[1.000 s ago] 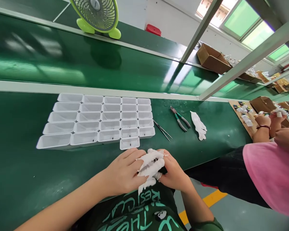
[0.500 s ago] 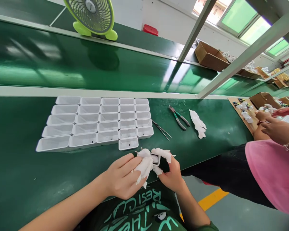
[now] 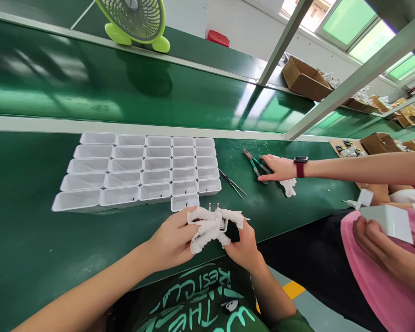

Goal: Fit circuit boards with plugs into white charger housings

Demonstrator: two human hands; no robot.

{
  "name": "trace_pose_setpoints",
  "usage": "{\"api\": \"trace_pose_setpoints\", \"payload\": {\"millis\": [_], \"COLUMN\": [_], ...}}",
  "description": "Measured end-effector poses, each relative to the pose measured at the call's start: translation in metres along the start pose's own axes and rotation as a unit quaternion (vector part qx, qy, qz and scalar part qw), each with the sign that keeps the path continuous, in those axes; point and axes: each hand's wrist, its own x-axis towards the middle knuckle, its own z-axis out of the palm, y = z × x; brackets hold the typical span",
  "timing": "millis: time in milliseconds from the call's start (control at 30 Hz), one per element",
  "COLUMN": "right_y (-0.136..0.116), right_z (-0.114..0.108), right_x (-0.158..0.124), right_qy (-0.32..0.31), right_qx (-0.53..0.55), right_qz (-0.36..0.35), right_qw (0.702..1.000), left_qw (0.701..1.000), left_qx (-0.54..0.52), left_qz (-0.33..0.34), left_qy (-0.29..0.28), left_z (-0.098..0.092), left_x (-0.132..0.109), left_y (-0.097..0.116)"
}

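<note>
The left hand [image 3: 174,242] and right hand [image 3: 245,246], fingertips wrapped in white, curl closed around a small pronged part [image 3: 223,225] between them, above the bench's near edge. Just beyond stand rows of white bins [image 3: 119,197]; to their right lie tweezers [image 3: 233,184], then pliers [image 3: 251,161], where a co-worker's hand [image 3: 280,168] reaches across the handles, partly hiding a white glove [image 3: 289,188].

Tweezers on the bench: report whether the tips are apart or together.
Apart: the tweezers end in two separate tips, with green bench showing between them.
</note>
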Motion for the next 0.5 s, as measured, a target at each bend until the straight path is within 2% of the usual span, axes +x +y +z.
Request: {"api": "trace_pose_setpoints", "payload": {"millis": [167,233,367,433,500], "right_y": [-0.002,-0.001,-0.001,-0.002,-0.004], "right_z": [0.001,0.002,0.001,-0.004,-0.012], "right_x": [0.001,0.002,0.005,0.004,-0.001], "right_qy": [0.004,-0.007,-0.045,-0.027,0.010], "right_qx": [0.019,0.030,0.003,-0.006,-0.016], "right_qz": [-0.010,-0.027,-0.067,-0.089,-0.080], "right_qw": [1.000,0.999,0.997,0.996,0.997], "left_qw": [0.989,0.985,0.986,0.985,0.983], "left_qx": [-0.051,-0.048,-0.038,-0.048,-0.049], "left_qz": [-0.137,-0.164,-0.161,-0.151,-0.146], "left_qy": [-0.028,-0.031,0.025,0.068,0.103], "left_z": [-0.006,-0.006,-0.007,-0.011,-0.015], "left_x": [0.012,0.014,0.011,0.011,0.012], "left_y": [0.006,0.007,0.008,0.009,0.009]}}
